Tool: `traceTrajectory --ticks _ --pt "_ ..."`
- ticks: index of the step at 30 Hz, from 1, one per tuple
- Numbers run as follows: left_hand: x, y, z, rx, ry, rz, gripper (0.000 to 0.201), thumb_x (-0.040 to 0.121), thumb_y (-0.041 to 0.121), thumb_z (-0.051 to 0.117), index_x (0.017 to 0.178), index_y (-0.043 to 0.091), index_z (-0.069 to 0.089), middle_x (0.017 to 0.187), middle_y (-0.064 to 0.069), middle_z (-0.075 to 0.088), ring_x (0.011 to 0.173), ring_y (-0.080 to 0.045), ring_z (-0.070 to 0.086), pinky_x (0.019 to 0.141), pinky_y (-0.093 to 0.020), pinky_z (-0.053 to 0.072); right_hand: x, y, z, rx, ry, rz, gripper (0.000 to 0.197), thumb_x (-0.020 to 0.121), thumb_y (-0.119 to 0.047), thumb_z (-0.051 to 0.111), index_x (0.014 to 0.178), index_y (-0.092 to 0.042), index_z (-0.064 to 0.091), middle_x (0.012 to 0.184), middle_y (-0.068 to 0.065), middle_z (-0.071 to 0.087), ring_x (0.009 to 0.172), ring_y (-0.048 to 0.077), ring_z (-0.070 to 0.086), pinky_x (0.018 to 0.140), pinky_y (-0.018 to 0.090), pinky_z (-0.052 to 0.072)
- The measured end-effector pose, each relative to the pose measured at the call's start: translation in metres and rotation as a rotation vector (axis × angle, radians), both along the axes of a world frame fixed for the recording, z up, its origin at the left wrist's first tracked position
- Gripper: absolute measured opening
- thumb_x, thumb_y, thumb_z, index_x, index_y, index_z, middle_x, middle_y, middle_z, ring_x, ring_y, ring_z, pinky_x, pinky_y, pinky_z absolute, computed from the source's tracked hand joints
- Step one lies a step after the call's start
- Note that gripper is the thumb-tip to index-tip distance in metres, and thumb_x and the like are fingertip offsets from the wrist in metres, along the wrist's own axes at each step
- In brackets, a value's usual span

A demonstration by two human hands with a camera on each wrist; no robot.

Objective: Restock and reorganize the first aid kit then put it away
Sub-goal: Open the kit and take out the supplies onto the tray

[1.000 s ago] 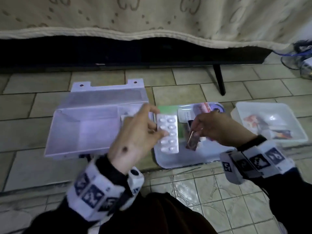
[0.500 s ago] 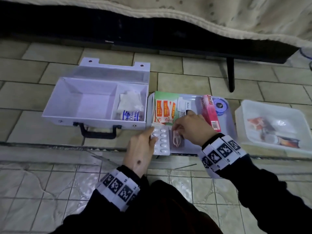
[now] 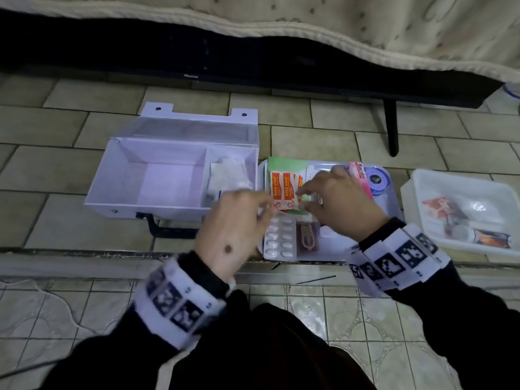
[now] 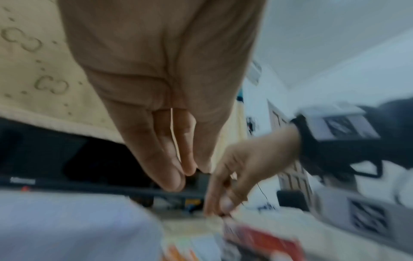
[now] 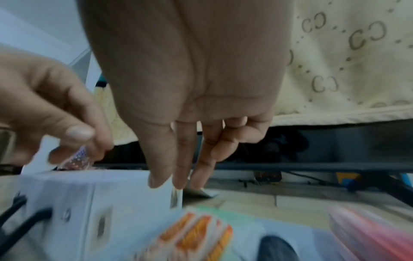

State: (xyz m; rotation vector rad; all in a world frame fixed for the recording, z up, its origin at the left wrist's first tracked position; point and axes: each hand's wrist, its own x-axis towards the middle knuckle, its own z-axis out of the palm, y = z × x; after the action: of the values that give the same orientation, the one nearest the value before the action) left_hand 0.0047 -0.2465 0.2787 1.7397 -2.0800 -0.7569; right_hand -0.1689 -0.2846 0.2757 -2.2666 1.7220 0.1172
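Both hands risen off tray point(image 3: 392, 205), left hand point(image 5: 51, 113) pinching strip

Glossy foil blister pack point(image 3: 280, 240), matt white kit box point(image 3: 157, 175), glazed floor tiles point(image 3: 318, 308).

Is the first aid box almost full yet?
Not yet. The box is open: its small side holds some white packets, its big side looks empty. Both hands, left and right, are picking up plasters. Pills and the pink carton wait on the tray. Then close it.
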Motion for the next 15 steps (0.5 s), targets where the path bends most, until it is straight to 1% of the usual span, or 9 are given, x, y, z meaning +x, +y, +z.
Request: traceTrajectory --ticks 2,4,5,6,8,10,12,14,15 --pt "0.024 -0.026 0.025 -0.047 0.001 0.041 0.019 0.090 0.027 0.059 0.106 0.023 0.069 0.101 0.005 0.071 0.077 -0.008 0.060 0.083 -0.026 0.050 0.013 -0.010 0.014 -0.055 -0.056 0.007 0.028 0.091 -0.032 0.054 0.116 -0.025 0.063 0.116 0.003 0.060 0.113 0.023 0.041 0.096 0.040 0.037" --pt "0.050 -0.062 0.039 -0.060 -0.105 0.077 0.019 0.088 0.027 0.062 0.105 0.023 0.069 0.100 0.006 0.070 0.087 -0.015 0.062 0.084 -0.029 0.048 0.031 -0.021 0.022 -0.099 -0.098 0.004 0.025 0.091 -0.031 0.054 0.112 -0.025 0.064 0.112 0.001 0.061 0.111 0.022 0.042 0.095 0.038 0.037" --pt "0.062 -0.081 0.041 -0.058 -0.166 0.097 0.018 0.085 0.027 0.064 0.102 0.023 0.069 0.101 0.004 0.069 0.092 -0.019 0.063 0.084 -0.030 0.048 0.041 -0.026 0.023 -0.111 -0.102 -0.002 0.024 0.091 -0.031 0.053 0.111 -0.025 0.064 0.112 0.000 0.061 0.112 0.022 0.042 0.094 0.037 0.035" --pt "0.072 -0.099 0.041 -0.048 -0.215 0.099 0.018 0.083 0.027 0.067 0.100 0.022 0.070 0.102 0.001 0.070 0.096 -0.022 0.063 0.087 -0.034 0.049 0.052 -0.032 0.023 -0.120 -0.094 -0.006 0.023 0.091 -0.031 0.053 0.110 -0.024 0.064 0.113 -0.001 0.061 0.113 0.022 0.041 0.093 0.036 0.033" --pt "0.083 -0.124 0.034 0.008 -0.309 0.029 0.020 0.079 0.027 0.071 0.097 0.021 0.071 0.103 -0.001 0.069 0.098 -0.024 0.062 0.089 -0.040 0.049 0.072 -0.041 0.020 -0.121 -0.070 -0.001 0.023 0.090 -0.031 0.052 0.109 -0.024 0.063 0.115 -0.001 0.062 0.114 0.021 0.040 0.091 0.035 0.031" --pt "0.087 -0.136 0.022 0.068 -0.389 -0.080 0.023 0.076 0.028 0.073 0.098 0.022 0.070 0.103 0.001 0.069 0.098 -0.021 0.061 0.087 -0.038 0.049 0.089 -0.048 0.017 -0.087 -0.043 0.007 0.027 0.089 -0.036 0.053 0.113 -0.027 0.061 0.116 -0.002 0.062 0.116 0.021 0.039 0.092 0.037 0.029" --pt "0.088 -0.140 0.011 0.113 -0.420 -0.172 0.024 0.075 0.028 0.074 0.098 0.024 0.070 0.102 0.003 0.069 0.091 -0.017 0.060 0.079 -0.032 0.049 0.101 -0.053 0.011 -0.025 0.034 0.024 0.036 0.087 -0.041 0.055 0.120 -0.028 0.056 0.118 0.001 0.060 0.120 0.021 0.037 0.094 0.039 0.027" --pt "0.086 -0.140 0.004 0.130 -0.448 -0.264 0.026 0.075 0.031 0.074 0.100 0.026 0.069 0.100 0.006 0.067 0.086 -0.014 0.055 0.072 -0.027 0.043 0.109 -0.055 0.004 0.038 0.127 0.031 0.043 0.085 -0.043 0.056 0.125 -0.027 0.051 0.122 0.003 0.057 0.124 0.022 0.033 0.097 0.042 0.025" --pt "0.085 -0.140 0.003 0.123 -0.463 -0.300 0.028 0.074 0.033 0.074 0.101 0.027 0.069 0.100 0.008 0.066 0.088 -0.014 0.054 0.070 -0.027 0.039 0.111 -0.056 0.001 0.059 0.158 0.027 0.046 0.085 -0.043 0.057 0.127 -0.025 0.050 0.123 0.003 0.056 0.125 0.022 0.032 0.098 0.042 0.025"
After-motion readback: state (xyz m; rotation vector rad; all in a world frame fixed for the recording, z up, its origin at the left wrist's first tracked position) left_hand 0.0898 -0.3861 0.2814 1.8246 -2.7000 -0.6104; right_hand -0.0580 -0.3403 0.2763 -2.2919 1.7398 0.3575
